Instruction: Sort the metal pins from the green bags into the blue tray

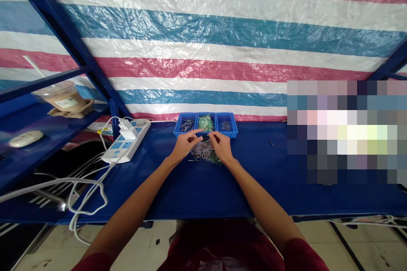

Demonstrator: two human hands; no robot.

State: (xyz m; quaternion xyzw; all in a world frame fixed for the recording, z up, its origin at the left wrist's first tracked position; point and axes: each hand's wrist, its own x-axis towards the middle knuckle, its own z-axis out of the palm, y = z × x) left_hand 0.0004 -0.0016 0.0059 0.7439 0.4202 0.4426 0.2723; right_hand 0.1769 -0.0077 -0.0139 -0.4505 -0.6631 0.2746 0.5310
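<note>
My left hand (186,145) is over a small mixed pile (203,150), its index finger stretched out and its thumb apart, with nothing visible between them. My right hand (222,147) is at the pile's right side, thumb and index finger drawn together; whatever they pinch is too small to make out. In the pile lie thin metal pieces that look like screws, clear plastic bits and some green ones. Just beyond my fingers stand three joined blue bins: the left bin (182,132) holds metal pieces, the middle one green packets (206,122), the right bin (234,130) clear pieces.
A white power strip (122,150) with a plugged-in charger (127,130) and loose white cables (92,194) lies left on the blue table (197,194). A lidded drink cup (65,97) and a mouse (26,138) rest on the left shelf. One small dark piece (271,142) lies right.
</note>
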